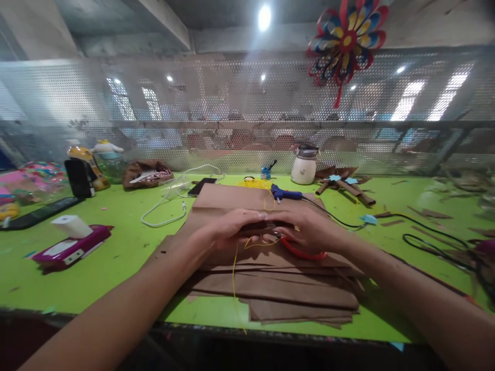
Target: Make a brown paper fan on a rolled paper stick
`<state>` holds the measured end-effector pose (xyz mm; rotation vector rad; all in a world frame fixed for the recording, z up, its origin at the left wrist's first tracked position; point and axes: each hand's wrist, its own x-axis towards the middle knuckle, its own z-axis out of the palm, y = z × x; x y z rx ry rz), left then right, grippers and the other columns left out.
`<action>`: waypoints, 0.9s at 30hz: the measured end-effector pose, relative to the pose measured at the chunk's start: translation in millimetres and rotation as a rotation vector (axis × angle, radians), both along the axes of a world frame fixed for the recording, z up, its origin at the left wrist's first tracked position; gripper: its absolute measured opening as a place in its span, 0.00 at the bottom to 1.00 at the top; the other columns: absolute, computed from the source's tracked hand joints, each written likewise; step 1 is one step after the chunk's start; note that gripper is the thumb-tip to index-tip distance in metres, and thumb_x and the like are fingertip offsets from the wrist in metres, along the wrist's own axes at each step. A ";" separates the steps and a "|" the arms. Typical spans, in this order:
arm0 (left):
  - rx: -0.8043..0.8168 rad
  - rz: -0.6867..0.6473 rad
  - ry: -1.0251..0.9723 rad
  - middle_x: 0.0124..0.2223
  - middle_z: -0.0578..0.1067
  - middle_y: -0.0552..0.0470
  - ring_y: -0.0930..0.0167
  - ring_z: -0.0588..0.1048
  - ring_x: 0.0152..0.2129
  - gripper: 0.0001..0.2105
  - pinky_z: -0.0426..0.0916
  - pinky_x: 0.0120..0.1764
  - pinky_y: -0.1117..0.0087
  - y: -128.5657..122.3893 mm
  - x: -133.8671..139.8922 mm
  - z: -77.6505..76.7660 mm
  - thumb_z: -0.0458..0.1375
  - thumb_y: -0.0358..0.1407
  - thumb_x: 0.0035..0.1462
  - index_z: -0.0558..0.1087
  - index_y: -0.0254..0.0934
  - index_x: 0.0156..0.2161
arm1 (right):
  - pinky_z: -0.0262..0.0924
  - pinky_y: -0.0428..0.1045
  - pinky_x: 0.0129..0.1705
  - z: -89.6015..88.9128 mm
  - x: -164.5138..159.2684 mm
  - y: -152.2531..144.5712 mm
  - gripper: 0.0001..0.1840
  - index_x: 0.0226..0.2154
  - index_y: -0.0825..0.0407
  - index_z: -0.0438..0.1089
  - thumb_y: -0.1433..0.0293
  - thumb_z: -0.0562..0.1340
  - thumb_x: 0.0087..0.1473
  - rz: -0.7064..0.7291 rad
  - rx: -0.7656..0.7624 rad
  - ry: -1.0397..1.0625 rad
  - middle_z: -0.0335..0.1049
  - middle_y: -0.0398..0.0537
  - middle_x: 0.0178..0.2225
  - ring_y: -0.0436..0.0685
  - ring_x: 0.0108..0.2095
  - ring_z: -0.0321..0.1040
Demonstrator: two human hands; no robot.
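Observation:
My left hand (231, 225) is closed on a dark brown folded paper piece (260, 225), its fingertips showing underneath. From the other side my right hand (307, 226) grips the same piece. Red-handled scissors (303, 251) are at my right hand, their loop below the palm; the blades are mostly hidden. A thin yellow string (233, 273) runs from between the hands down over the table's front edge. Both hands are above a stack of brown paper sheets (286, 286). Just beyond them, a blue glue gun (288, 194) lies at the stack's far end.
Behind the stack are yellow string (257, 183), a phone (202, 186) and a white jar (304, 166). A purple power strip (73, 247) with a white plug lies left. Black cable (429, 247) and brown paper flower parts (348, 188) lie right. A perforated screen (232, 103) stands behind.

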<state>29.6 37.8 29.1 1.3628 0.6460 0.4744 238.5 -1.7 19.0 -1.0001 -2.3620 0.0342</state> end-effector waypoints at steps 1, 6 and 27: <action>0.010 0.020 -0.004 0.34 0.76 0.44 0.73 0.73 0.25 0.10 0.62 0.23 0.77 0.9 0.3 -0.5 0.54 0.36 0.55 0.75 0.32 0.35 | 0.62 0.52 0.44 -1.8 -1.0 -0.4 0.22 0.52 0.45 0.64 0.71 0.58 0.54 0.007 -0.004 -0.020 0.70 0.48 0.48 0.56 0.44 0.68; 0.034 0.034 -0.034 0.32 0.76 0.45 0.74 0.71 0.21 0.13 0.63 0.24 0.75 1.4 -0.3 -0.1 0.55 0.40 0.54 0.73 0.34 0.39 | 0.62 0.50 0.42 -5.2 -7.2 -3.3 0.17 0.47 0.49 0.68 0.74 0.55 0.56 0.029 -0.065 0.020 0.73 0.48 0.43 0.54 0.40 0.70; 0.471 0.630 -0.169 0.21 0.72 0.50 0.75 0.70 0.20 0.15 0.66 0.30 0.73 32.0 -23.6 15.6 0.58 0.43 0.50 0.71 0.32 0.22 | 0.57 0.45 0.23 -5.4 -1.2 19.5 0.11 0.34 0.56 0.69 0.67 0.55 0.55 -0.261 -0.100 0.524 0.69 0.44 0.23 0.50 0.20 0.63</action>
